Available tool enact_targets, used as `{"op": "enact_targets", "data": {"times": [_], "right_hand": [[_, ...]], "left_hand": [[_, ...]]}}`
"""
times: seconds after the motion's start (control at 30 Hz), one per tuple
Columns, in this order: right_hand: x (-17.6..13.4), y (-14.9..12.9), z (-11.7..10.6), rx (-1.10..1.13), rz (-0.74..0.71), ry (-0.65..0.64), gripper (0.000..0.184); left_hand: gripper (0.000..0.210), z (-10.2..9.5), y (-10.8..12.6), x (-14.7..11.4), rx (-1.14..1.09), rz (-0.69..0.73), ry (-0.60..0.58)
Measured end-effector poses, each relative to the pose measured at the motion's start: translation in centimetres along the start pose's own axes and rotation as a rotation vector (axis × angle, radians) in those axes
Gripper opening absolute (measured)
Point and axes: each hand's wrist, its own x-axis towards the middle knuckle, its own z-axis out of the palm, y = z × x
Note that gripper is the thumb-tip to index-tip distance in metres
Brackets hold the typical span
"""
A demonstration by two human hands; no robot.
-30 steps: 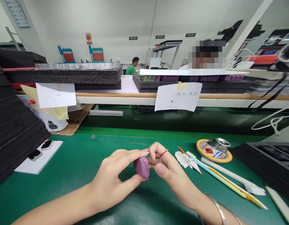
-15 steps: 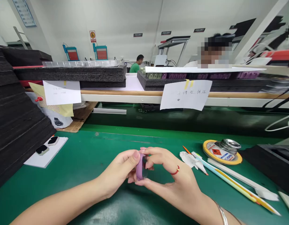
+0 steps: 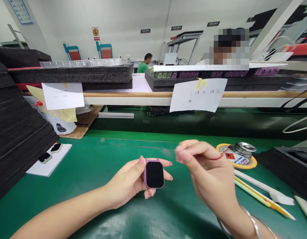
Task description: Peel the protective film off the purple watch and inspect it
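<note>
Meanwhile, at a green bench [image 3: 93, 166], the left hand [image 3: 130, 181] clamps a purple watch body [image 3: 153, 173] between thumb and fingers, dark screen up, near the centre. Just right of it, the right hand [image 3: 208, 172] hovers blurred, thumb and forefinger pinched together; whether they grip anything cannot be told. Farther right lie a yellow-rimmed tin [image 3: 239, 154] and white and yellow sticks [image 3: 263, 196], partly hidden behind that hand. At left, two watch bodies rest on a white card [image 3: 47, 164] beside stacked black foam [image 3: 16, 132]. A paper note [image 3: 198, 94] hangs from the far shelf.
</note>
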Motion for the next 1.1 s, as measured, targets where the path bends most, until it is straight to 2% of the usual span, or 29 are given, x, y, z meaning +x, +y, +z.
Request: {"op": "enact_targets", "data": {"times": [0.07, 0.17, 0.23, 0.3, 0.43, 0.57, 0.67, 0.8, 0.87, 0.97, 1.1], "right_hand": [[0.2, -0.1, -0.3, 0.067, 0.022, 0.074, 0.012], [0.2, -0.6, -0.4, 0.055, -0.046, 0.059, 0.004], [0.0, -1.0, 0.0, -0.003, -0.111, -0.036, 0.012], [-0.5, -1.2, 0.7, -0.087, -0.113, -0.152, 0.025], [-1.6, -0.8, 2.0, -0.229, -0.021, -0.334, 0.046], [-2.3, -0.3, 2.1, -0.218, 0.112, -0.459, 0.066], [-2.4, -0.5, 1.8, -0.208, 0.146, -0.451, 0.072], [-2.3, -1.0, 2.1, -0.14, 0.14, -0.416, 0.046], [-2.3, -1.0, 2.5, -0.119, 0.141, -0.4, 0.039], [-2.4, -0.7, 2.9, -0.109, 0.174, -0.41, 0.053], [-2.7, -0.6, 2.5, -0.06, 0.246, -0.436, 0.073]], "left_hand": [[0.051, 0.1, 0.3, -0.2, 0.004, 0.007, -0.013], [0.05, 0.1, 0.5, -0.3, -0.002, 0.025, -0.014], [0.049, 0.2, 0.4, -0.2, -0.02, 0.029, -0.017], [0.05, 0.4, 0.2, -0.1, -0.038, 0.018, 0.002], [0.049, 1.0, -0.2, 0.1, -0.051, 0.042, 0.066], [0.043, 1.2, -0.2, 0.2, -0.096, 0.07, 0.105], [0.045, 1.2, -0.1, 0.2, -0.116, 0.025, 0.113], [0.049, 1.3, -0.2, 0.1, -0.069, 0.047, 0.065], [0.051, 1.3, -0.3, 0.2, -0.078, 0.057, 0.079], [0.049, 1.2, -0.5, 0.2, -0.108, 0.073, 0.141], [0.048, 1.3, -0.4, 0.3, -0.127, 0.032, 0.139]]}}
